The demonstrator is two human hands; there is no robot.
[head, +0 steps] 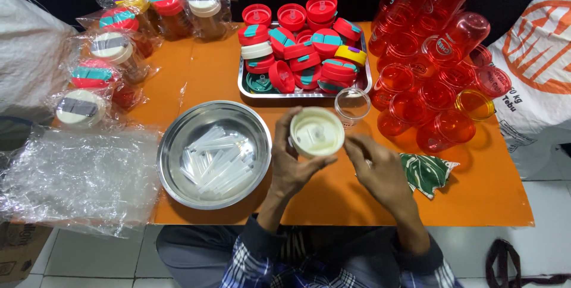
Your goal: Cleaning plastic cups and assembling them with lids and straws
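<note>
Orange table (488, 199) against a dark backdrop, packed with stuff: bagged finished bottles (113, 44) and a sheet of clear plastic wrap (77, 178) on the left, then a steel bowl (178, 130) full of clear straws (215, 160). Dead centre, the left hand (291, 160) grips a cream lid (316, 132) by its rim, underside up, while the right hand (380, 172) sits just right of it, fingers curled in a pinch on something too small to make out. Behind the lid there's a clear cup (352, 105) and a metal tray (363, 83) heaped with red lids (303, 41), and stacked red bottles (440, 62) on the right.

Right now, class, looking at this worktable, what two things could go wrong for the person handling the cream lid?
1. The clear cup stands just behind the cream lid held in the left hand; a nudge might tip it.
2. The red cups lie heaped beside the right hand; a bump could send them rolling.
</note>
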